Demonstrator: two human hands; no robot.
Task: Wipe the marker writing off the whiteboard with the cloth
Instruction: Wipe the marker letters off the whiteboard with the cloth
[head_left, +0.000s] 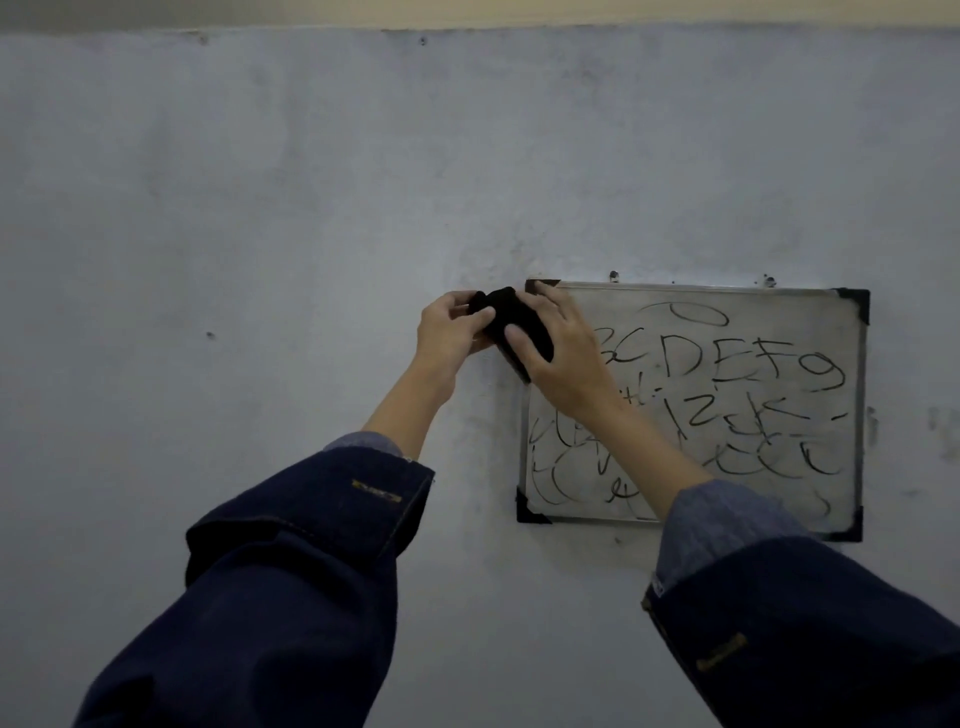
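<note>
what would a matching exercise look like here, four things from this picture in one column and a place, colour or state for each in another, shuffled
Things:
1. cloth
2. whiteboard
3. left hand
4. right hand

Descriptions:
A. hangs on the wall, covered in black marker writing
B. black, bunched up, held by both hands at the board's upper left corner
C. grips the cloth just off the board's left edge, in front of bare wall
D. lies over the cloth and the board's upper left area

Pairs: 1-B, 2-A, 3-C, 4-D
</note>
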